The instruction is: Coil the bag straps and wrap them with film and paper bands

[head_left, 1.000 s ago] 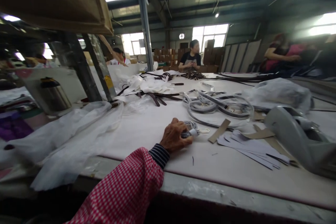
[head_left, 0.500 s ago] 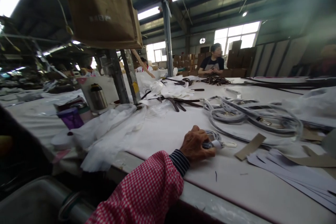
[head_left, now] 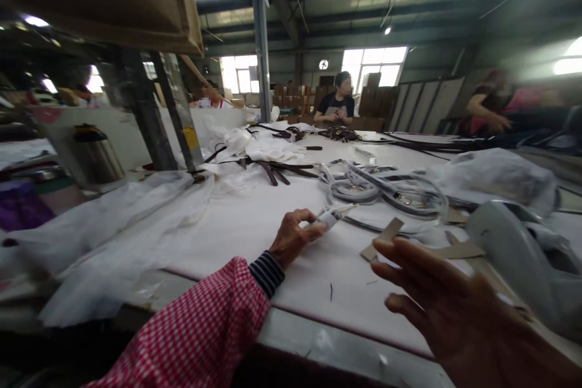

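My left hand (head_left: 297, 233), in a red-checked sleeve, is closed on a small bundled grey strap (head_left: 328, 218) with a white band around it. The bundle's thin end points right, towards a heap of coiled grey straps (head_left: 364, 185) farther back on the table. Fingers apart and holding nothing, my right hand (head_left: 436, 297) hovers over the table's right side. Beneath and behind its fingertips lies a tan strip of card (head_left: 384, 239). A grey device with a rounded housing (head_left: 518, 260) stands just right of this hand.
Dark straps (head_left: 277, 170) and crumpled white wrapping (head_left: 259, 144) lie farther back. A clear plastic bag (head_left: 491, 173) rests at right. Metal posts (head_left: 175, 112) rise at left below a hanging brown bag (head_left: 109, 0). Across the table is a co-worker (head_left: 337, 100); another person (head_left: 491, 103) is at right.
My right hand has come into view from the lower right, open. My left hand keeps the bundle, which now appears lifted and tilted. The view has swung right, bringing in the grey device.
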Available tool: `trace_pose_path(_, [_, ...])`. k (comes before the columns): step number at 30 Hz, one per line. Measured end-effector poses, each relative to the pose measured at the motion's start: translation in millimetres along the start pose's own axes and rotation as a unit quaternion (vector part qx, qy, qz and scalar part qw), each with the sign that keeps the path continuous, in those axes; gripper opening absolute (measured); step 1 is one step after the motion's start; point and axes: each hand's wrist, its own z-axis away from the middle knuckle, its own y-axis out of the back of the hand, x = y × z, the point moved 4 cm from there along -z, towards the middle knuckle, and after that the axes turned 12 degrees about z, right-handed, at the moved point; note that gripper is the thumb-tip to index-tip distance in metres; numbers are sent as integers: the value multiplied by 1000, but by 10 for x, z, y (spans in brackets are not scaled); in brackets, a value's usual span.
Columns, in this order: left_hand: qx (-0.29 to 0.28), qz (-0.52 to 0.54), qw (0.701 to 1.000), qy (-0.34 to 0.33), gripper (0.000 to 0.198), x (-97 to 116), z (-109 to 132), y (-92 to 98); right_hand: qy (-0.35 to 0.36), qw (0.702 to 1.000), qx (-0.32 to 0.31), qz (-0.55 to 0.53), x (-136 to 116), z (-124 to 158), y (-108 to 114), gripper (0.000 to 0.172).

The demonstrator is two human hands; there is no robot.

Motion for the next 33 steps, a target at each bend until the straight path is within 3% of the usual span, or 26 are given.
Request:
trace_pose_path(4, [-11,72,997,38,25,10,16,-22,-73,996,31,-29,-61,-433,-212,51])
trace_pose_path(7, [-3,120,991,63,26,13,23,-18,-123,989,55,-56,5,-673,-211,55])
trace_pose_path(12, [8,133,989,71,29,7,10,12,-143,986,56,-67,157,-891,-195,49])
trace_pose_path(16, [16,127,989,79,30,10,8,20,-89,995,45,20,261,-1011,-226,24])
trace_pose_path(19, [21,122,988,95,29,21,14,20,-21,993,14,119,350,-1064,-249,30])
trace_pose_path(23, [13,111,988,102,27,21,25,26,-5,977,-11,211,509,-1081,-260,34])
trace_pose_path(25, [17,70,994,78,25,18,24,31,8,970,-8,244,540,-1080,-274,38])
trace_pose_path(28, [37,-60,997,-22,17,53,23,-2,25,960,-20,278,546,-1065,-325,49])
trace_pose_path(31, [36,-187,973,-132,16,148,83,-83,34,949,-57,308,543,-1033,-379,54])
trace_pose_path(33, [44,-241,954,-171,14,254,218,-33,47,941,-72,328,534,-1013,-392,53])
